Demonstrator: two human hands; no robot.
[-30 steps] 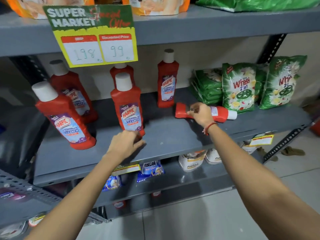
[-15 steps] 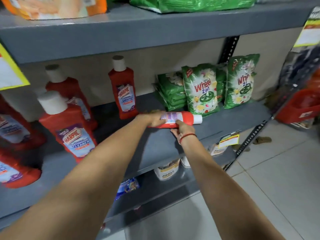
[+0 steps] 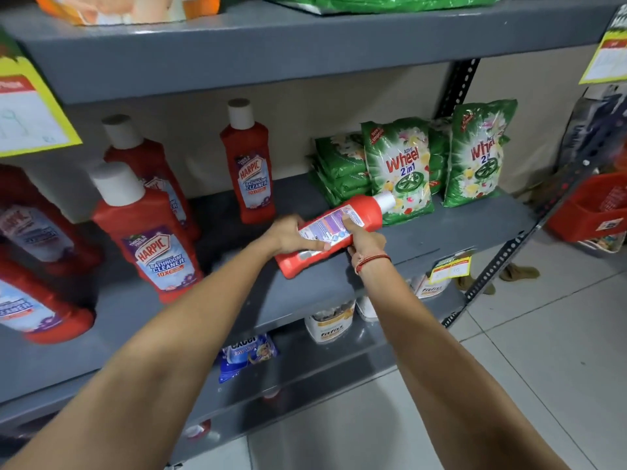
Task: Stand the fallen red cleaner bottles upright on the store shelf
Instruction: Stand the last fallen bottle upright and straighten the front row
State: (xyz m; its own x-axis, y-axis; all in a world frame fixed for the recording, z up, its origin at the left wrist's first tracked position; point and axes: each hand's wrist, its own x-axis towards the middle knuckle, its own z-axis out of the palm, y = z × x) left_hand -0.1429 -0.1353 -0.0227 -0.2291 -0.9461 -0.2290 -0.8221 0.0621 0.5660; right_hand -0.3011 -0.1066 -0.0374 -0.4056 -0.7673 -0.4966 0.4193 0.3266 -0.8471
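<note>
Status: one bottle [image 3: 334, 234] in hand, tilted, cap up and to the right, base low and toward you, over the front part of the middle shelf [image 3: 451, 232]. Whether the base touches the shelf cannot be told.

Your left hand [image 3: 293, 234] grips it near the lower end, fingers wrapped round the body. Your right hand [image 3: 364, 240] holds it from the other side at mid-label, fingers curled on the back label.

Done, by the look of it: five other red bottles stand upright to the left: one at the back [image 3: 249, 164], two nearer [image 3: 146, 228], two blurred at the frame's left edge [image 3: 30, 293].

Left: swing this one vertical and set its base flat. No other fallen bottle is visible, so this is probably the last. The green packs [image 3: 398, 167] sit just beside the cap; mind them on the swing.
</note>
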